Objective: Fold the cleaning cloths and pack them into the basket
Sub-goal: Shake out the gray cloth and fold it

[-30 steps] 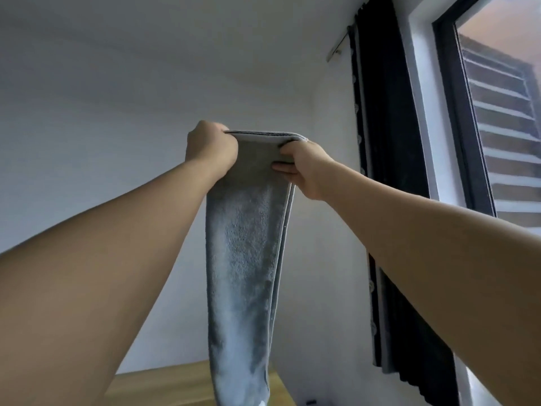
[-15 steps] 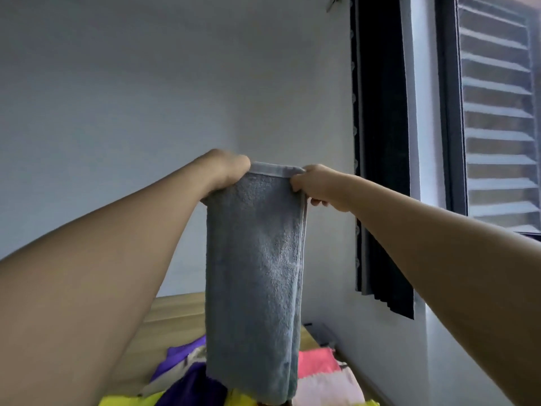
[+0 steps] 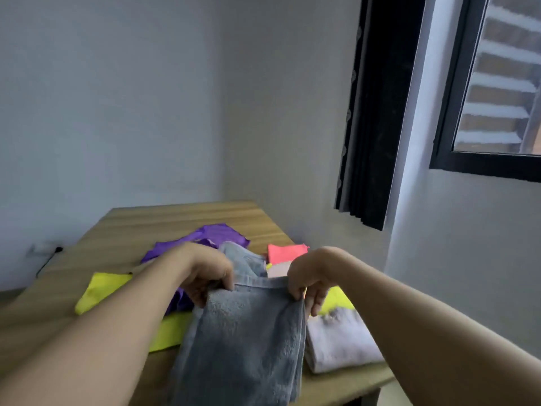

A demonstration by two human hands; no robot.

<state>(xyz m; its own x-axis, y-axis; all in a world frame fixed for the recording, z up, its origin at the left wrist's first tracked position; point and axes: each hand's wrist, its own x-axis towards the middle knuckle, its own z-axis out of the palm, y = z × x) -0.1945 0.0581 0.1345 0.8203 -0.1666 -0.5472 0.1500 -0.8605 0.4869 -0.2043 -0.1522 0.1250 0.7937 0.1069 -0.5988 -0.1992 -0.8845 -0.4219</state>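
- Lowered now: gray cloth (image 3: 246, 341), up by the wall half a second ago, hangs at the lower middle of the frame.
- Pinched at its top corners by left hand (image 3: 207, 276) and right hand (image 3: 307, 276).
- Cut off at the bottom edge.
- Partly hidden behind: purple cloth (image 3: 205, 235), yellow cloth (image 3: 99, 288), pink cloth (image 3: 285, 252).
- Folded pale cloth (image 3: 339, 344) on wooden table (image 3: 175, 218), lower right.
- Blurry all over.

Two hands: a left hand (image 3: 209, 273) and a right hand (image 3: 307, 276). One grey terry cloth (image 3: 246, 341). One purple cloth (image 3: 205, 237). One neon pink cloth (image 3: 285, 252). One folded pale lilac cloth (image 3: 339, 341). Yellow-green cloth shows in three patches, the largest on the left (image 3: 101, 290); whether one piece or several cannot be told. One wooden table (image 3: 175, 221), one dark curtain (image 3: 377, 112), one window (image 3: 497, 83)
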